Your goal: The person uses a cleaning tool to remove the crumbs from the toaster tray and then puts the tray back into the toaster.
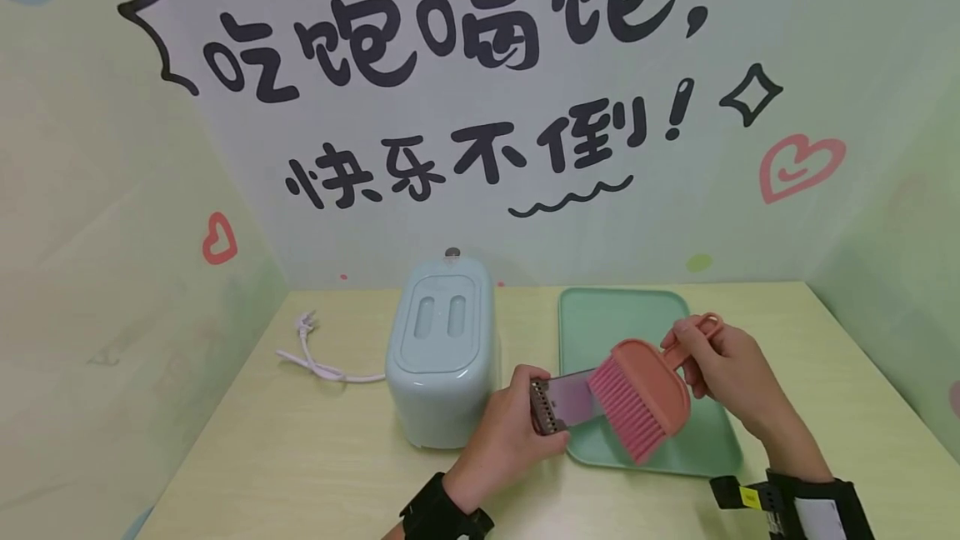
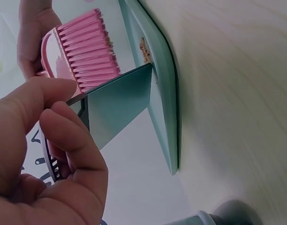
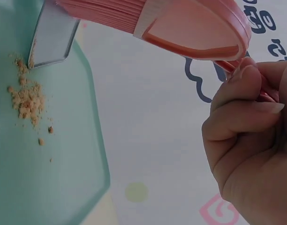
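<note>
My left hand (image 1: 513, 423) pinches the perforated end of a shiny metal crumb tray (image 1: 572, 398), which tilts down over the green tray (image 1: 622, 315). By its looped handle, my right hand (image 1: 720, 361) grips a coral-coloured brush (image 1: 654, 382) with pink bristles. In the head view the bristles overlap the far part of the metal sheet. The right wrist view shows the sheet's lower edge right at a small heap of tan crumbs (image 3: 28, 103) on the green tray. Those crumbs (image 2: 144, 50) also appear beyond the sheet's edge in the left wrist view.
A pale blue toaster (image 1: 442, 357) with a lid stands left of the green tray, close to my left hand. Its white cord and plug (image 1: 306, 325) lie on the wooden table (image 1: 300, 457) at the left. A wall with lettering (image 1: 450, 232) closes off the back.
</note>
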Demonstrator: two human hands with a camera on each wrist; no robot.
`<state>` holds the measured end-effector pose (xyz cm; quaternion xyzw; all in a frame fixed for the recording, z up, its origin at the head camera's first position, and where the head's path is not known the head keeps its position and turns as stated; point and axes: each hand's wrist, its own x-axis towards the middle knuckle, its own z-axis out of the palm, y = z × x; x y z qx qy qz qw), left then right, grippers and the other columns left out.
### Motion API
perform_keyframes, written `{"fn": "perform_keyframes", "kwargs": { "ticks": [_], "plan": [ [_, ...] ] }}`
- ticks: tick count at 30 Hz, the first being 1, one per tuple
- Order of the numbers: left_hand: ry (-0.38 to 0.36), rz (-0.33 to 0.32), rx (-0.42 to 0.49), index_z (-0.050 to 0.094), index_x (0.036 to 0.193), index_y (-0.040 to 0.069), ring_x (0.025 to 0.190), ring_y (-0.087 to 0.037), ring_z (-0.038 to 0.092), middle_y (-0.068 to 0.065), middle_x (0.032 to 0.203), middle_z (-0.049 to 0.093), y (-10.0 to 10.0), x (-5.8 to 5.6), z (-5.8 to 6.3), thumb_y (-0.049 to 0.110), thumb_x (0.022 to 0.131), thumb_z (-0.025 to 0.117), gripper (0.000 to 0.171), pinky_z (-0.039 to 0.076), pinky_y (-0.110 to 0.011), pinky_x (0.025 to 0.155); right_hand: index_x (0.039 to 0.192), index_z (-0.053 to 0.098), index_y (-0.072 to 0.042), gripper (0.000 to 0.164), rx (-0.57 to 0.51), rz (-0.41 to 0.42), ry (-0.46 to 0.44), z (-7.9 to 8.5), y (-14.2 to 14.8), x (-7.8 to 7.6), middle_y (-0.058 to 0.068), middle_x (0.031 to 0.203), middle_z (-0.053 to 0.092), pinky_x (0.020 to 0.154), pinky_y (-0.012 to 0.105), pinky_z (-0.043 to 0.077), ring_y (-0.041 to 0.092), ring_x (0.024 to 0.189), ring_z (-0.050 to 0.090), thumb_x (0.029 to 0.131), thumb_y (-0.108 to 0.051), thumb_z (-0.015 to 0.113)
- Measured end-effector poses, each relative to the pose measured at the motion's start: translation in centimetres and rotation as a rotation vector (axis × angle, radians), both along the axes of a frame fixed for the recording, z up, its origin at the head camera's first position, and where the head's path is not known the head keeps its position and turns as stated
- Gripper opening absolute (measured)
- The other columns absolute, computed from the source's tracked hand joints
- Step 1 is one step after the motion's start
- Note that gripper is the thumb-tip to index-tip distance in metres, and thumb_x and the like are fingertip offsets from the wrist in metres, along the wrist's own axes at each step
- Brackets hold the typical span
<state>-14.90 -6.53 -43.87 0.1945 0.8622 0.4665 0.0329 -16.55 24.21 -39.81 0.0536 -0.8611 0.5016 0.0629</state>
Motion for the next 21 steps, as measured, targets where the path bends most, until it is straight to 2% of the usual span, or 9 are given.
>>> {"fn": "perform_keyframes", "kwargs": {
  "ticks": [7,11,13,16,21],
  "plan": [
    [0.012,0.021,-0.016,0.051,0.135,0.008,0.092,-0.011,0.064,-0.011,0.112,0.072,-0.1,-0.2,-0.2,0.012,0.08,0.091,0.068,0.054,-0.022,0.076,0.1,0.072,-0.003,0.046,0.174,-0.057,0.003,-0.1,0.5,0.1,0.005,0.062,0.059,0.05,0.032,0.046,0.022,0.05,0.057,0.114,-0.039,0.047],
    [0.01,0.025,-0.019,0.051,0.136,0.008,0.092,-0.011,0.064,-0.011,0.112,0.072,-0.1,-0.1,-0.2,0.012,0.08,0.091,0.068,0.053,-0.022,0.075,0.097,0.073,-0.003,0.046,0.21,-0.094,0.037,-0.3,0.4,0.0,0.004,0.061,0.059,0.049,0.032,0.044,0.02,0.05,0.057,0.114,-0.038,0.048],
    [0.007,0.028,-0.019,0.051,0.136,0.008,0.091,-0.011,0.064,-0.01,0.111,0.072,-0.1,-0.1,-0.2,0.012,0.08,0.09,0.068,0.053,-0.022,0.075,0.099,0.073,-0.003,0.045,0.187,-0.126,0.068,-0.3,0.2,0.0,0.004,0.062,0.061,0.049,0.031,0.045,0.018,0.051,0.058,0.114,-0.038,0.049],
    [0.001,0.034,-0.016,0.051,0.136,0.008,0.089,-0.009,0.063,-0.009,0.109,0.071,-0.1,-0.1,-0.2,0.013,0.081,0.09,0.068,0.053,-0.022,0.074,0.104,0.073,-0.001,0.042,0.099,-0.148,0.119,-0.4,-0.2,0.0,0.005,0.066,0.065,0.048,0.029,0.05,0.016,0.053,0.061,0.113,-0.037,0.051],
    [-0.015,0.042,-0.004,0.051,0.137,0.007,0.086,-0.008,0.061,-0.007,0.105,0.07,-0.1,-0.1,-0.2,0.013,0.08,0.091,0.069,0.052,-0.023,0.073,0.114,0.071,0.002,0.038,-0.041,-0.066,0.13,-0.8,-0.9,-0.3,0.005,0.074,0.072,0.052,0.031,0.057,0.018,0.058,0.067,0.113,-0.032,0.053]
  ]
}}
